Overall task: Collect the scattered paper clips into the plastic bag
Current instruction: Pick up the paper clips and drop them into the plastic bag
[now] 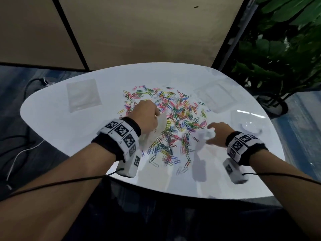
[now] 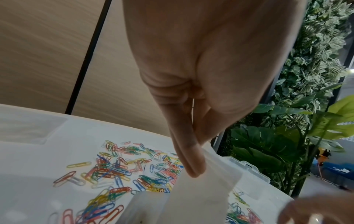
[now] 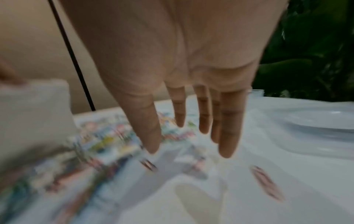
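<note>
Several coloured paper clips [image 1: 175, 119] lie scattered over the middle of the white table [image 1: 66, 136]. My left hand [image 1: 156, 116] hovers over the pile's left side and pinches the top edge of a translucent plastic bag [image 1: 157, 132], which hangs down to the table. The left wrist view shows my left hand [image 2: 199, 171] with thumb and finger pressed on the plastic bag [image 2: 201, 197], above the paper clips [image 2: 114, 174]. My right hand [image 1: 211, 134] is over the pile's right edge. In the blurred right wrist view my right hand [image 3: 189, 151] has straight, spread fingers and holds nothing.
A second flat plastic bag [image 1: 83, 94] lies at the back left. At the back right stands a clear plastic box [image 1: 217, 96], with a clear dish [image 1: 248, 126] at the right edge. Green plants [image 1: 281, 49] stand beyond the table's right side. Cables lie on the floor at left.
</note>
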Demonstrator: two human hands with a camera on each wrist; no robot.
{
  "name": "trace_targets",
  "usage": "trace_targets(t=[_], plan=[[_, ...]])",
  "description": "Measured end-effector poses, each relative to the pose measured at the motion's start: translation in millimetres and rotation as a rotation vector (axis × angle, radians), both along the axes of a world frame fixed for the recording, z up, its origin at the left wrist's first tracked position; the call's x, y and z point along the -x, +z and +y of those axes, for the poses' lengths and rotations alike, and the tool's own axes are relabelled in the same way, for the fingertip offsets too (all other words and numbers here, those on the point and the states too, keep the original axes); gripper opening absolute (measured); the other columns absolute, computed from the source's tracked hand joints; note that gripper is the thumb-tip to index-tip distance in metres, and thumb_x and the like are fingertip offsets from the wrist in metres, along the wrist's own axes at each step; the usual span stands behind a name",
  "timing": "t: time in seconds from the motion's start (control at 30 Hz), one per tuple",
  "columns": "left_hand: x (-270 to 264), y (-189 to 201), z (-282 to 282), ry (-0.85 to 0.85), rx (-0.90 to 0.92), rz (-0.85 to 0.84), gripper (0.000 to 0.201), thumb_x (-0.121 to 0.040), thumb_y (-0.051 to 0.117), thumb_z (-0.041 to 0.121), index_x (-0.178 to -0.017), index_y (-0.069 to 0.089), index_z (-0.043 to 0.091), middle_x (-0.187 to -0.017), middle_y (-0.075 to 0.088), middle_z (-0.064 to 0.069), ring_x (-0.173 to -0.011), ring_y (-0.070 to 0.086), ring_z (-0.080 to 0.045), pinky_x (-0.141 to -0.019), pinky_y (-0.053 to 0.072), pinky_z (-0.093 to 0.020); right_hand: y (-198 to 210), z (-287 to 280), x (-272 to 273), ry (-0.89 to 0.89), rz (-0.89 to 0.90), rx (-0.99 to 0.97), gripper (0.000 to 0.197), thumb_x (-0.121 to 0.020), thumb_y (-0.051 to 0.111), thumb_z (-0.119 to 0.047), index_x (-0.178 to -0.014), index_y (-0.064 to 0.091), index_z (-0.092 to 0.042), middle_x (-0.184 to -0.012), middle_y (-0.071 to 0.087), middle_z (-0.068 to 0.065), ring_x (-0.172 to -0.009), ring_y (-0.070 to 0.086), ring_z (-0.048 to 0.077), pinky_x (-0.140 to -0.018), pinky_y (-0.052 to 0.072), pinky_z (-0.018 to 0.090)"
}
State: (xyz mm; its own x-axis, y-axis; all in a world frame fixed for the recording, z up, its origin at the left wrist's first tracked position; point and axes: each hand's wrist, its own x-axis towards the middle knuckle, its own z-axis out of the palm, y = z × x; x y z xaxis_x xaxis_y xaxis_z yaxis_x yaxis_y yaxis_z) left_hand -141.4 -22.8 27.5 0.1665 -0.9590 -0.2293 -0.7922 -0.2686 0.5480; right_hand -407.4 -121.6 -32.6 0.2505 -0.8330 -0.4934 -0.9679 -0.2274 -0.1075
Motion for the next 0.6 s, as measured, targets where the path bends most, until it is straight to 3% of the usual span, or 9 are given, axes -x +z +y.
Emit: trace_targets(t=[0.07, 0.13, 0.2, 0.3, 0.4, 0.53, 0.6], plan=[[0, 0, 0, -0.003, -0.008, -0.011, 0.033, -0.089, 0.053, -0.004, -0.107, 0.079, 0.007, -0.102, 0.076, -0.013, -0.079, 0.072, -0.027, -0.079, 0.062, -0.038, -20, 4, 26, -0.059, 0.103, -0.073, 0.088, -0.065, 0.086, -0.036, -0.138, 0.041, -0.018, -0.133, 0.043, 0.013, -0.117, 0.055, 0.031, -0.098, 0.047, 0.038], [-1, 0, 0, -0.017, -0.019, -0.023, 0.032, -0.087, 0.052, -0.004, -0.100, 0.080, 0.008, -0.099, 0.077, -0.014, -0.073, 0.070, -0.025, -0.074, 0.061, -0.035, -30, 10, 38, -0.102, 0.032, -0.091, 0.100, -0.052, 0.093, -0.039, -0.135, 0.041, -0.018, -0.130, 0.041, 0.011, -0.111, 0.057, 0.030, -0.098, 0.049, 0.041], [-2, 0, 1, -0.027, -0.030, -0.026, 0.032, -0.088, 0.051, -0.006, -0.093, 0.079, 0.009, -0.100, 0.077, -0.012, -0.070, 0.068, -0.021, -0.073, 0.060, -0.034, -33, 17, 36, -0.094, -0.092, -0.056, 0.101, -0.047, 0.095, -0.039, -0.132, 0.045, -0.016, -0.125, 0.045, 0.010, -0.101, 0.057, 0.024, -0.095, 0.049, 0.036], [-4, 1, 1, -0.026, -0.028, -0.027, 0.035, -0.088, 0.051, -0.005, -0.107, 0.078, 0.008, -0.111, 0.076, -0.010, -0.092, 0.072, -0.024, -0.086, 0.061, -0.039, -36, 28, 12, -0.038, -0.252, -0.037, 0.097, -0.049, 0.094, -0.041, -0.131, 0.049, -0.015, -0.116, 0.048, 0.004, -0.087, 0.055, 0.014, -0.082, 0.048, 0.026], [-8, -1, 2, -0.032, -0.023, -0.029, 0.036, -0.088, 0.052, -0.004, -0.111, 0.077, 0.008, -0.117, 0.074, -0.010, -0.101, 0.070, -0.026, -0.089, 0.059, -0.038, -41, 36, -19, -0.009, -0.320, -0.050, 0.091, -0.052, 0.093, -0.041, -0.130, 0.051, -0.018, -0.112, 0.048, 0.002, -0.086, 0.056, 0.013, -0.078, 0.047, 0.024], [-16, -3, 3, -0.034, -0.021, -0.052, 0.037, -0.088, 0.053, -0.001, -0.115, 0.075, 0.009, -0.122, 0.072, -0.009, -0.107, 0.067, -0.025, -0.089, 0.056, -0.032, -48, 43, -46, 0.098, -0.335, 0.031, 0.080, -0.066, 0.087, -0.034, -0.136, 0.049, -0.024, -0.127, 0.042, 0.008, -0.100, 0.056, 0.022, -0.093, 0.050, 0.031], [-19, -3, 3, -0.040, -0.031, -0.055, 0.038, -0.087, 0.053, -0.002, -0.116, 0.075, 0.009, -0.118, 0.073, -0.010, -0.096, 0.066, -0.024, -0.082, 0.055, -0.030, -51, 43, -53, 0.150, -0.332, 0.081, 0.063, -0.075, 0.080, -0.028, -0.133, 0.056, -0.025, -0.129, 0.043, 0.008, -0.108, 0.055, 0.024, -0.098, 0.047, 0.032]])
